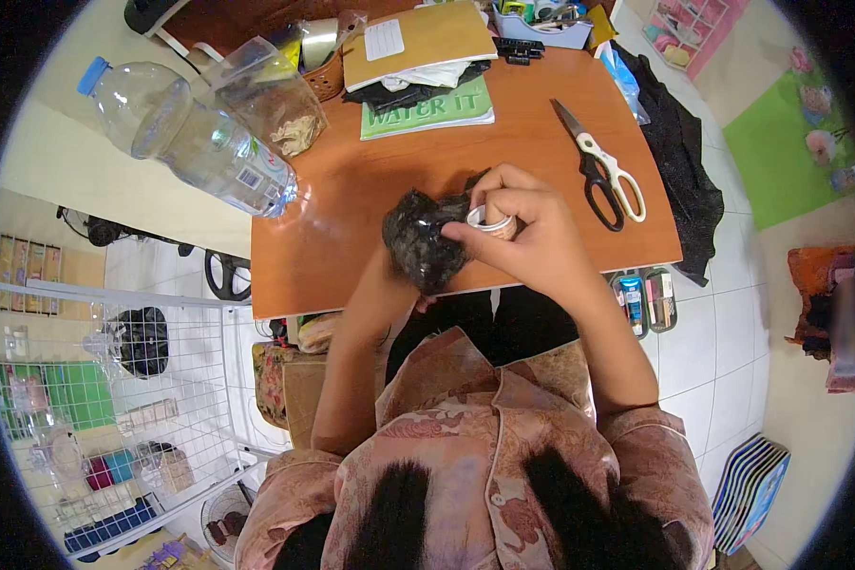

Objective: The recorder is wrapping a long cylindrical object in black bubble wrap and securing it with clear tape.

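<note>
A crumpled bundle of black plastic (pixel 422 239) is just above the front edge of the wooden table. My left hand (pixel 393 276) grips it from below and is mostly covered by it; a fingertip shows under the bundle. With thumb and bent fingers, my right hand (pixel 534 221) holds a small roll of tape (pixel 495 226) against the bundle's right side. A strip of dark plastic reaches up behind the right fingers. To the right, scissors (pixel 598 164) with one black and one white handle lie on the table (pixel 356 192).
A clear plastic bottle (pixel 185 135) with a blue cap stands at the left, beside a clear bag (pixel 271 100). Behind are a green book (pixel 434 114), a brown notebook (pixel 427 43) and a pale blue bin (pixel 541 30). Black cloth (pixel 673 157) hangs at the right edge.
</note>
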`<act>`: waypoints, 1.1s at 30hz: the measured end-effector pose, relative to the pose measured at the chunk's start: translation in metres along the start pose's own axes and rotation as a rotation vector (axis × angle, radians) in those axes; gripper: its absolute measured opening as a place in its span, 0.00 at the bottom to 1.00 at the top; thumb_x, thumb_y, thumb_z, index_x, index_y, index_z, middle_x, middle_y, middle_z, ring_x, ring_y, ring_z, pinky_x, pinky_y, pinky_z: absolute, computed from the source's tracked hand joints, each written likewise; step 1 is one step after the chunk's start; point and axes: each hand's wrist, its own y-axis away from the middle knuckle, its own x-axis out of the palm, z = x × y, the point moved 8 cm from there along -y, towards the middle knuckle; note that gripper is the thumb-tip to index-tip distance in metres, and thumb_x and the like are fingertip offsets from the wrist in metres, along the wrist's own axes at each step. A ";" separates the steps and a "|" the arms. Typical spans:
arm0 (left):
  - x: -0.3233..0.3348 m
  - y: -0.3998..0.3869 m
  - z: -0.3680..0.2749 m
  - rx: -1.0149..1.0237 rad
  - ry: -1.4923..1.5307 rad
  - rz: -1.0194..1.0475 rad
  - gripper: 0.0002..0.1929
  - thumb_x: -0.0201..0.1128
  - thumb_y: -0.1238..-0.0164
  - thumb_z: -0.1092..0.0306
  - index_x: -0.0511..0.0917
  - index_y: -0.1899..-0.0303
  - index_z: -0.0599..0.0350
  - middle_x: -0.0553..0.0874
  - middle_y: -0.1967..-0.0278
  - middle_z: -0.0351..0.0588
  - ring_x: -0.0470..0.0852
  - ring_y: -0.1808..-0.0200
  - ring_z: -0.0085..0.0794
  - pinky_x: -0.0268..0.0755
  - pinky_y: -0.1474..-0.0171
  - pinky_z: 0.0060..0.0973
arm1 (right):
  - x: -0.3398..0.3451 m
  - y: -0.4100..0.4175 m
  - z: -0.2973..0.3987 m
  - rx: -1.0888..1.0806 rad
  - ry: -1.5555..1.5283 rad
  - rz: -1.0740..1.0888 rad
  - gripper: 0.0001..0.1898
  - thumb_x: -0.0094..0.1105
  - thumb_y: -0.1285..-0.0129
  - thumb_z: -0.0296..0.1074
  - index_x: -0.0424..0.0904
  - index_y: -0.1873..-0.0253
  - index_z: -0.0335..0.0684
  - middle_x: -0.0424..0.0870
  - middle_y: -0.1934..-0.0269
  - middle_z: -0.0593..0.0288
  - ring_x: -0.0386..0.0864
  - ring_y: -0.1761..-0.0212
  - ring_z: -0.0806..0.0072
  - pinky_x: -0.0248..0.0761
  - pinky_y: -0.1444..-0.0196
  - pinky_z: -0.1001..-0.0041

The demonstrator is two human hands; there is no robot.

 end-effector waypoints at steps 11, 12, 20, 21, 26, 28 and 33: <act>-0.004 0.045 -0.054 0.644 -0.400 -0.264 0.49 0.70 0.42 0.62 0.46 0.25 0.65 0.65 0.36 0.65 0.68 0.36 0.51 0.61 0.34 0.43 | 0.036 -0.004 0.031 -0.140 0.369 0.188 0.19 0.73 0.50 0.48 0.78 0.79 0.40 0.81 0.66 0.62 0.77 0.55 0.62 0.62 0.49 0.61; -0.002 0.043 -0.051 0.624 -0.519 -0.348 0.50 0.70 0.41 0.58 0.46 0.25 0.65 0.69 0.41 0.65 0.71 0.41 0.55 0.65 0.39 0.44 | 0.035 -0.006 0.032 -0.170 0.382 0.218 0.20 0.72 0.50 0.51 0.78 0.80 0.40 0.82 0.65 0.62 0.77 0.54 0.63 0.61 0.49 0.60; 0.017 0.043 -0.067 0.544 -1.106 -0.314 0.36 0.59 0.32 0.54 0.57 0.25 0.50 0.72 0.58 0.61 0.75 0.57 0.54 0.71 0.53 0.45 | -0.036 -0.044 0.006 -0.159 0.629 0.332 0.27 0.72 0.51 0.58 0.72 0.82 0.40 0.78 0.67 0.64 0.77 0.56 0.66 0.57 0.44 0.58; 0.017 0.043 -0.068 0.551 -1.112 -0.316 0.34 0.58 0.32 0.55 0.59 0.26 0.44 0.72 0.58 0.60 0.75 0.57 0.54 0.72 0.54 0.45 | -0.036 -0.045 -0.002 -0.157 0.635 0.334 0.27 0.72 0.51 0.58 0.72 0.82 0.40 0.78 0.67 0.64 0.77 0.56 0.66 0.57 0.44 0.58; 0.020 0.045 -0.074 0.513 -1.163 -0.295 0.33 0.59 0.33 0.57 0.61 0.26 0.34 0.72 0.59 0.59 0.75 0.59 0.53 0.73 0.57 0.44 | -0.035 -0.045 -0.012 -0.220 0.540 0.335 0.27 0.73 0.52 0.57 0.71 0.81 0.40 0.76 0.67 0.64 0.77 0.57 0.67 0.57 0.44 0.62; 0.020 0.043 -0.076 0.497 -1.197 -0.275 0.33 0.59 0.34 0.58 0.61 0.26 0.34 0.72 0.59 0.59 0.76 0.60 0.52 0.74 0.59 0.42 | -0.037 -0.050 -0.003 -0.255 0.536 0.334 0.27 0.73 0.52 0.57 0.71 0.81 0.40 0.76 0.67 0.65 0.76 0.58 0.68 0.58 0.45 0.63; 0.023 0.040 -0.075 0.428 -1.221 -0.209 0.35 0.59 0.32 0.58 0.56 0.25 0.36 0.70 0.59 0.60 0.76 0.56 0.57 0.74 0.56 0.46 | -0.035 -0.057 0.004 -0.323 0.566 0.350 0.27 0.74 0.53 0.56 0.69 0.82 0.39 0.76 0.68 0.65 0.76 0.59 0.67 0.58 0.45 0.63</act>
